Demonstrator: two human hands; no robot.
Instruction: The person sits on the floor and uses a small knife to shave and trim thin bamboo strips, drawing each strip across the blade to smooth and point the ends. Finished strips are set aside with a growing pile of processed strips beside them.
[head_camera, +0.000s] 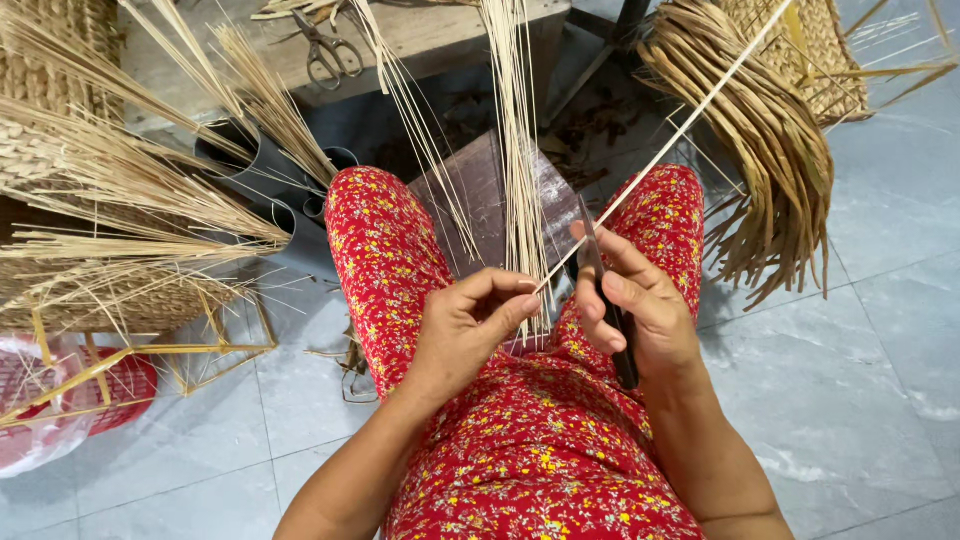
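My left hand (470, 325) pinches the near end of a long pale cane strip (690, 118) that slants up to the right. My right hand (632, 305) grips a dark knife (600, 290), its blade laid against the strip just beyond my left fingers. Both hands hover over my lap, which is covered in red flowered cloth (520, 440). A bundle of thin pale splints (518, 150) hangs down between my knees, behind my left hand.
A small wooden stool (480, 190) stands between my legs. Scissors (330, 50) lie on a wooden bench at the top. Woven baskets with loose straw ends sit at left (90, 210) and upper right (770, 110). Dark pipes (260, 165) and a red basket (60, 400) stand left.
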